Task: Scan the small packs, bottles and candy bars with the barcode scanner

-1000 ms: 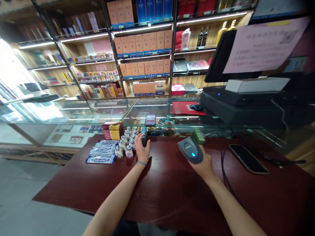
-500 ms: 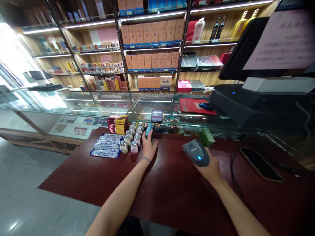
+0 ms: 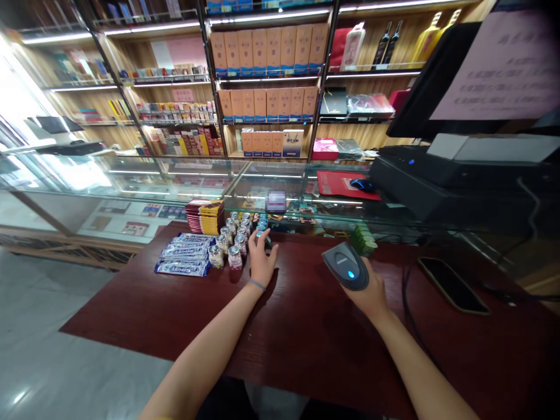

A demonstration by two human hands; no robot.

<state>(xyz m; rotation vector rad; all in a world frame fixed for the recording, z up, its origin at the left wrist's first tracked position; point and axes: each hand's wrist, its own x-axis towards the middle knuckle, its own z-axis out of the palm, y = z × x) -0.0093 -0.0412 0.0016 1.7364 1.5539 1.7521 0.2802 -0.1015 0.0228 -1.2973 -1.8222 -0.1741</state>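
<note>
My left hand (image 3: 262, 261) reaches to the front of a row of small blue-lidded containers (image 3: 262, 219). Its fingers curve around the nearest container, mostly hidden by them, with the thumb to the right. Just left stand several small glass-like jars with silver lids (image 3: 235, 256), holding pale and pink contents. In my right hand (image 3: 371, 294) is a dark grey barcode scanner (image 3: 346, 267), gripped by its handle, a blue light glowing on top. The scanner's head points left, above the counter (image 3: 301, 315).
Blue-and-white wrapped bars (image 3: 184, 255) and a stack of yellow-and-maroon packets (image 3: 205, 217) are at left. A phone (image 3: 452, 284), a cable (image 3: 406, 303) and green packs (image 3: 364, 239) lie right. A glass display case (image 3: 196, 181) runs behind; a monitor (image 3: 433, 76) stands right.
The view has shifted slightly. My left fingers have settled around the nearest blue-lidded container, and a dark part of it shows beside the index finger. The right hand keeps the scanner in nearly the same position.
</note>
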